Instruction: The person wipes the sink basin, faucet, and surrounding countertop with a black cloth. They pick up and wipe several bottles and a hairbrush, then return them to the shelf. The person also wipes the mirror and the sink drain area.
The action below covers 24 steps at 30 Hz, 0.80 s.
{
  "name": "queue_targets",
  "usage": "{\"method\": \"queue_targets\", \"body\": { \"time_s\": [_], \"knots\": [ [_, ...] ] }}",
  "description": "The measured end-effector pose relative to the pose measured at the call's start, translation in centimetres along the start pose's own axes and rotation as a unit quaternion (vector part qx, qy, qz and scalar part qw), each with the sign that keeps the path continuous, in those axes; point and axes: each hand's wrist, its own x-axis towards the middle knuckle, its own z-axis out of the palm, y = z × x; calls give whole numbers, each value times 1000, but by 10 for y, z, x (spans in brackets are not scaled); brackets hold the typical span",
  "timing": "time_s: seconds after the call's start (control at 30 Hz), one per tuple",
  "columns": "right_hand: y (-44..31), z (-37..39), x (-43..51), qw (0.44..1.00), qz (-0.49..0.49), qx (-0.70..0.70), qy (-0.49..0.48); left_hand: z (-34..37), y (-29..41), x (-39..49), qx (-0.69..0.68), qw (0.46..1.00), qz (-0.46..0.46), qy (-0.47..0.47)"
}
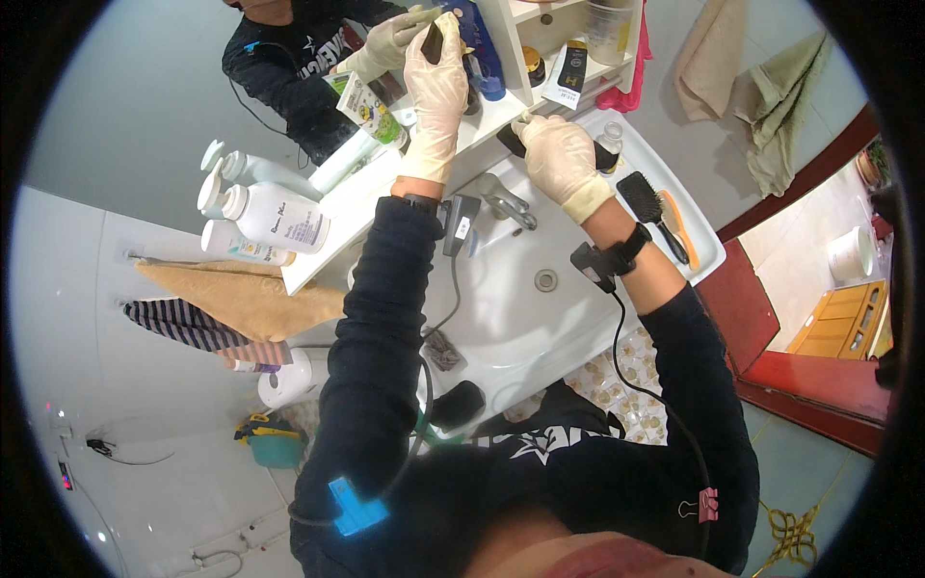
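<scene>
My left hand (439, 90), in a pale disposable glove, is raised over the shelf in front of the mirror. Its fingers close around a small dark object (432, 45) whose kind I cannot tell. Just right of it stand a blue tube (485, 54) and a dark bottle, partly hidden by the hand. My right hand (560, 155), gloved too, grips a black item (513, 140), perhaps a cloth, above the back right of the washbasin (506, 318). The black item shows on both sides of the fist. A small clear glass bottle (613, 134) stands on the basin's ledge beside it.
A white shelf (347, 235) carries pump bottles (278, 217) and a printed green-and-white tube (372, 114). The faucet (509, 202) stands below my hands. A black hairbrush (643, 202) and an orange comb (679, 224) lie on the right ledge. Cables hang from both wrists.
</scene>
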Motion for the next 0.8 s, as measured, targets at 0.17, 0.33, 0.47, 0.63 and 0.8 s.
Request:
{"method": "queue_targets", "body": {
  "time_s": [0.17, 0.33, 0.47, 0.63, 0.8],
  "knots": [
    [4, 2, -15, 968, -37, 105, 224, 5, -12, -7, 57, 997, -41, 43],
    [2, 9, -43, 948, 17, 218, 232, 6, 3, -18, 134, 990, 7, 36],
    [1, 14, -76, 914, 131, 344, 169, 11, 19, -27, 151, 987, -22, 52],
    [8, 16, -119, 813, 246, 518, 96, 8, 33, -31, 124, 992, -31, 23],
    [29, 28, -149, 582, 399, 706, 53, 0, 70, -45, 166, 985, 31, 43]
  ]
}}
